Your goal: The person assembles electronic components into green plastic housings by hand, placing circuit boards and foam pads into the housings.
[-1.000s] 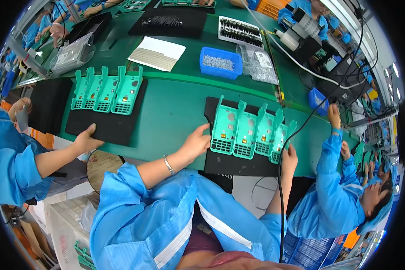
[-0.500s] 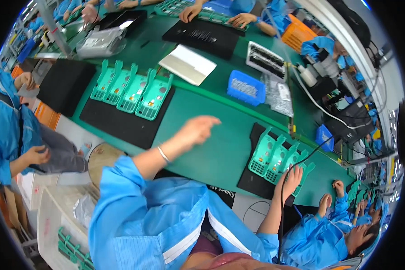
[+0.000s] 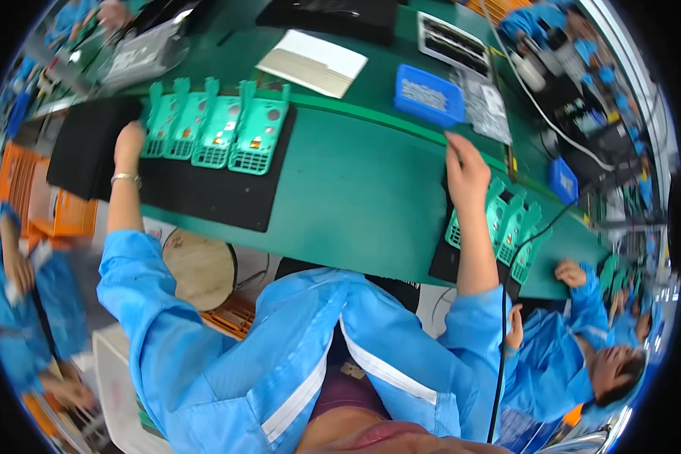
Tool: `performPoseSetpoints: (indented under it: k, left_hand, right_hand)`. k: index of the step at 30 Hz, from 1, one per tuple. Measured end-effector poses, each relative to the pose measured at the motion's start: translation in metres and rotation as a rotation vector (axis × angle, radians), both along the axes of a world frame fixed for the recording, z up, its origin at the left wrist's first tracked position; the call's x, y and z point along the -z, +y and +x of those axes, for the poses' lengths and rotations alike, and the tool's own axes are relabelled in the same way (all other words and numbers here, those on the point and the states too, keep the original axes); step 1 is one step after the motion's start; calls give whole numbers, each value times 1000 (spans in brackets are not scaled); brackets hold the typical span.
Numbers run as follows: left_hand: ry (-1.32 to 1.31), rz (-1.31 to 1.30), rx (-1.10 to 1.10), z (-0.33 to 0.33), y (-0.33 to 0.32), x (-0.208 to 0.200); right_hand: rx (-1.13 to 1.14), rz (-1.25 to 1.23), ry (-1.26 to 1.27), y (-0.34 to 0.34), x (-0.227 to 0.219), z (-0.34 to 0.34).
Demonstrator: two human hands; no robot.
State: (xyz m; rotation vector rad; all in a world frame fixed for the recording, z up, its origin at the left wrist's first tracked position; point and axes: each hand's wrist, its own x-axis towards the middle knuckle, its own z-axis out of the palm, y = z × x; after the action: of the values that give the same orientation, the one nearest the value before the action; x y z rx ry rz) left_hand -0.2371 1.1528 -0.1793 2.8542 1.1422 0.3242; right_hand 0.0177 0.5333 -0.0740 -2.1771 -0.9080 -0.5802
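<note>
My left hand (image 3: pixel 131 144) is at the outer side of the leftmost green plastic housing (image 3: pixel 159 125), where the black mat meets a black slab; its fingertips are mostly hidden, so a grip cannot be told. Several such housings lie side by side on the black mat (image 3: pixel 219 198), each with a grid of small openings at the near end and a narrow arm at the far end. My right hand (image 3: pixel 467 170) is raised over the near side of the right-hand row of green housings (image 3: pixel 509 227), partly covering the first one. Its fingers point away from me, with nothing visible in them.
Beyond the row stand a white-and-beige board (image 3: pixel 310 64), a blue tray of small metal parts (image 3: pixel 429 94) and a bag of parts (image 3: pixel 486 110). A black cable (image 3: pixel 541 240) hangs by my right arm. A round stool (image 3: pixel 199 268) and co-workers are nearby.
My left hand has moved left from mid-table to the left row of housings. My right hand has moved up and away from me, off the right row's near end. The view has shifted.
</note>
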Motion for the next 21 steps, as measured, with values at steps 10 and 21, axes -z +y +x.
performPoseSetpoints:
  k: [10, 21]
  left_hand:
    - [-105, -451, -73, 10, -17, -26]
    - [-210, -690, 346, 3, -59, -25]
  right_hand:
    - [383, -489, 283, 72, -6, 93]
    - [330, -808, 333, 259, 4, 80]
